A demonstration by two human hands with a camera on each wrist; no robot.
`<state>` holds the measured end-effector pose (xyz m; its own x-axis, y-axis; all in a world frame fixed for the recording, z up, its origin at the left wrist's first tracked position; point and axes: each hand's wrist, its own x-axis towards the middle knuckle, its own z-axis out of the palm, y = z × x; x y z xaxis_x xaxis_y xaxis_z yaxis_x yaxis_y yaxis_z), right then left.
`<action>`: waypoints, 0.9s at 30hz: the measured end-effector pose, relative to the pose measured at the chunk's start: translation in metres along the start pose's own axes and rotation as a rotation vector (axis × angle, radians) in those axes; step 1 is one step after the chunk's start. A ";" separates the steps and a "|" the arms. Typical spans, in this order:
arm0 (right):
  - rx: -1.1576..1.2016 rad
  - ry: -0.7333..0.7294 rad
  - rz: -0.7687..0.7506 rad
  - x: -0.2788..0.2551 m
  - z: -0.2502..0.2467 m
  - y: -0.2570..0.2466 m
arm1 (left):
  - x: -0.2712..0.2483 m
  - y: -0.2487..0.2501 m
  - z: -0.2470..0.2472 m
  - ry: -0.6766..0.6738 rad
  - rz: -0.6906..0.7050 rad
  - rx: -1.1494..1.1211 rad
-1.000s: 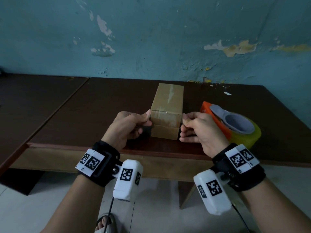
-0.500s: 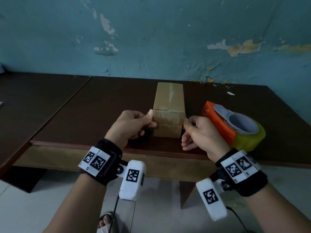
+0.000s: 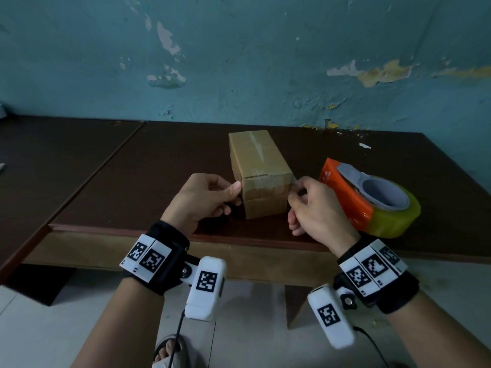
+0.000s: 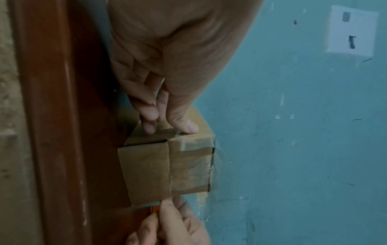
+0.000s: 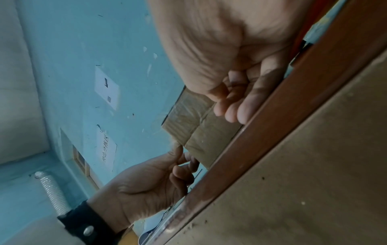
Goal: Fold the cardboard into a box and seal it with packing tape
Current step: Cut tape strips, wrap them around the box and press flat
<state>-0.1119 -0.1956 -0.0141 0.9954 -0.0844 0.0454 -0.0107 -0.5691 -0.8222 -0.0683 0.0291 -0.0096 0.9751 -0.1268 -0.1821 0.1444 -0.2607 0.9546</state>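
Observation:
A small brown cardboard box (image 3: 259,160) lies closed near the table's front edge, with shiny tape along its top. A clear tape strip (image 4: 190,165) crosses the upper half of its near end face. My left hand (image 3: 233,193) pinches the strip's left end at the box's left near corner, thumb flat on the side (image 4: 186,127). My right hand (image 3: 296,191) pinches the strip's right end beside the right near corner, fingers curled. The orange tape dispenser (image 3: 342,192) with its yellowish roll (image 3: 396,219) lies just right of that hand.
The dark brown table (image 3: 132,181) ends at a reddish front edge just below my hands. A second table (image 3: 53,155) adjoins on the left. A peeling teal wall (image 3: 239,62) stands close behind. A sandalled foot (image 3: 167,351) shows on the tiled floor.
Both hands have stayed at the box's near corners with the tape ends. The left thumb now lies against the box's left side, which has come into view.

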 end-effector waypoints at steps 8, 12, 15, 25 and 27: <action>-0.077 0.177 -0.122 0.009 -0.014 0.012 | -0.008 0.013 0.003 0.453 0.405 -0.090; -0.057 0.183 -0.253 0.004 -0.014 0.004 | -0.006 0.016 0.013 0.179 0.555 -0.022; -0.114 0.120 -0.322 0.000 -0.012 0.001 | 0.000 0.007 0.019 -0.022 0.543 0.104; -0.588 0.059 -0.324 -0.015 -0.009 -0.009 | 0.001 0.004 0.020 -0.084 0.533 0.076; -0.616 0.046 -0.319 -0.017 -0.010 -0.010 | 0.001 0.005 0.021 -0.073 0.535 0.077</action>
<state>-0.1296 -0.1969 -0.0011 0.9541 0.1372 0.2663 0.2158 -0.9314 -0.2931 -0.0703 0.0078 -0.0098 0.8946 -0.3261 0.3056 -0.3838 -0.2104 0.8991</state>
